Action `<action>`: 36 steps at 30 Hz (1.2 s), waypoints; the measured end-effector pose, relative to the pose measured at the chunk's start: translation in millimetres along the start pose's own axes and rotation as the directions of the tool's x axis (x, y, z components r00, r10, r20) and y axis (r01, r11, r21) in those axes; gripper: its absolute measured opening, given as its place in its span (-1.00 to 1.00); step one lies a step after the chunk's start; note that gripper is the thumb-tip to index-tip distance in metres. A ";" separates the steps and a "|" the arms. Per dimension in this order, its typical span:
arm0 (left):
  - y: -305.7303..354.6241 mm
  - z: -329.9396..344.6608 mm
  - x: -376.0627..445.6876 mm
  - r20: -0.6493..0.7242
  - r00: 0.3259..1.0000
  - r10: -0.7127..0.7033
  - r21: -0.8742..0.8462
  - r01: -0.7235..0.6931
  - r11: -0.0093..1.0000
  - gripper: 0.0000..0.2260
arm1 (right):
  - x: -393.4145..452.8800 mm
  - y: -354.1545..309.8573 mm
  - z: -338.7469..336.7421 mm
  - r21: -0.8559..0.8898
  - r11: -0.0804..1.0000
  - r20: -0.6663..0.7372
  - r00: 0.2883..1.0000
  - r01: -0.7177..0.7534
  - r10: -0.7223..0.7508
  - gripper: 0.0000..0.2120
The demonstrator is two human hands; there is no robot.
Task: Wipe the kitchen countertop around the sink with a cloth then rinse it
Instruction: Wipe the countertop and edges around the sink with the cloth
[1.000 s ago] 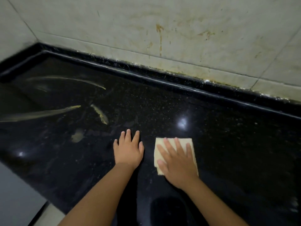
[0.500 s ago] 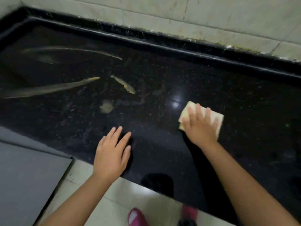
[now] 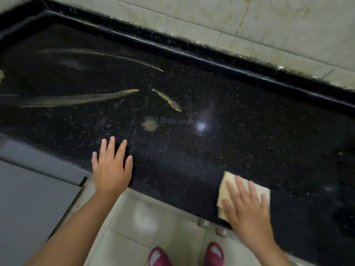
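Note:
A folded beige cloth (image 3: 228, 186) lies flat on the black speckled countertop (image 3: 240, 135) at its front edge, low right. My right hand (image 3: 247, 210) presses down on the cloth with fingers spread, covering most of it. My left hand (image 3: 111, 167) rests palm-down and empty on the counter's front edge, to the left. Yellowish smears (image 3: 76, 99) and a small blotch (image 3: 149, 124) mark the counter left of centre. No sink or tap shows.
A raised black lip (image 3: 211, 62) runs along the back under a stained tiled wall (image 3: 249, 22). A grey cabinet panel (image 3: 28, 198) sits low left. Below the counter are pale floor tiles (image 3: 134, 227) and my red shoes (image 3: 159, 257).
My right hand has dragged the cloth from mid-counter back toward the front edge and to the right. My left hand stays on the front edge. The view has tilted down, showing more floor.

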State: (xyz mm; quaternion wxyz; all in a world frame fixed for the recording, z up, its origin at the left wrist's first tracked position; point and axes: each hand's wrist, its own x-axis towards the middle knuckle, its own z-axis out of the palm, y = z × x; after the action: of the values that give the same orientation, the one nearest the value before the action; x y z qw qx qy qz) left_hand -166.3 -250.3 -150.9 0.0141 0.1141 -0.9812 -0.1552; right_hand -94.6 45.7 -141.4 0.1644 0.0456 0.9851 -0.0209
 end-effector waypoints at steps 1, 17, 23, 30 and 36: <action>-1.2 2.3 0.4 -0.011 1.000 0.008 -0.002 -0.008 1.000 -0.49 | 5.1 10.1 -8.7 0.001 0.997 0.018 0.997 -0.078 0.078 -0.48; -5.6 5.9 1.7 -0.013 1.000 0.025 0.001 -0.025 1.000 -0.51 | 19.4 -101.2 10.6 -0.033 0.943 0.010 0.943 0.332 -0.331 -0.52; -5.6 6.2 2.3 -0.037 0.999 0.025 -0.019 -0.025 0.999 -0.51 | 82.0 -7.4 -36.4 0.063 0.996 0.038 0.998 -0.058 0.056 -0.45; -7.9 11.4 4.2 -0.077 0.997 0.024 0.007 -0.023 1.000 -0.53 | 202.2 -104.6 -71.9 0.185 0.979 0.022 0.997 -0.081 0.078 -0.52; -9.7 15.6 5.3 -0.109 0.994 0.013 -0.005 -0.014 1.000 -0.53 | 162.2 -166.2 -45.7 0.100 0.944 -0.014 0.949 0.314 -0.315 -0.50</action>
State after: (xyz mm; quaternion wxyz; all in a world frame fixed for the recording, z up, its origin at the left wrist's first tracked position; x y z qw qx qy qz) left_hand -170.3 -255.8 -168.8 0.0690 0.1155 -0.9792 -0.1516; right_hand -278.2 -103.7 -146.6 0.1577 -0.1039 0.9772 -0.0966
